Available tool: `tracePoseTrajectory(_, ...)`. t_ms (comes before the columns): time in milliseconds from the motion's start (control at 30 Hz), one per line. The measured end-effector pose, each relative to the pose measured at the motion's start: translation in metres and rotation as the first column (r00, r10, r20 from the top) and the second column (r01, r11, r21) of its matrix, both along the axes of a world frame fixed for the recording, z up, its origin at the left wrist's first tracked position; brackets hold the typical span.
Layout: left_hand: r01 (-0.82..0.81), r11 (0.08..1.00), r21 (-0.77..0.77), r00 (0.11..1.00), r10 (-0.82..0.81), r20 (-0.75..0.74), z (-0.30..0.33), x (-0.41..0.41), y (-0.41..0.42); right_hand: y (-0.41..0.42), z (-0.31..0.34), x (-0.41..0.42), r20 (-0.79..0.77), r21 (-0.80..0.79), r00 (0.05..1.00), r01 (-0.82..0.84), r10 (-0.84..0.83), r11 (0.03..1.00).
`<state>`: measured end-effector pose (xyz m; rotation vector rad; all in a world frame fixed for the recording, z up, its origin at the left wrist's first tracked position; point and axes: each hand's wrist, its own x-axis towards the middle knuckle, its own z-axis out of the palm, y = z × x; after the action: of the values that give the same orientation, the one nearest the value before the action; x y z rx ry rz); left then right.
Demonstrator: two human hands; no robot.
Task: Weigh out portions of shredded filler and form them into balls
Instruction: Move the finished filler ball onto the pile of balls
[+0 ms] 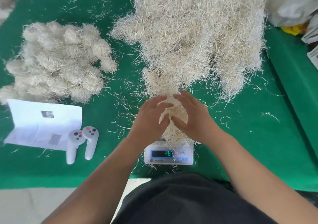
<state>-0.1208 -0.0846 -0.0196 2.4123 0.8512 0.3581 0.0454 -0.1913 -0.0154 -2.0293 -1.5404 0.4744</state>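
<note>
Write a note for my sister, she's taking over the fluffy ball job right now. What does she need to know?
Left hand and right hand: both open, fingers spread, cupped around one clump of filler above the scale. Whether they are pressing it is unclear.
The scale's display is lit, but the digits are too blurred to trust.
The big loose heap lies behind the scale, towards the right.
Finished balls are piled at the left.
Done: many balls. Left: check this clump's weight, roll it, add it to the pile, then keep portioning the heap.
</note>
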Motion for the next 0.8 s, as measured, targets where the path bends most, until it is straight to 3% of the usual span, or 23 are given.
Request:
tracePoseTrajectory(567,-0.069,0.996,0.058,0.994,0.064,0.092,-0.013,-0.013,-0.013,-0.009,-0.007,0.003,-0.012,-0.09,1.0,-0.014,0.013,0.996)
tracePoseTrajectory(800,-0.172,0.983,-0.057,0.983,0.175,0.05,-0.029,-0.013,-0.011,-0.008,-0.033,0.006,0.032,-0.236,0.999,-0.03,0.039,0.971)
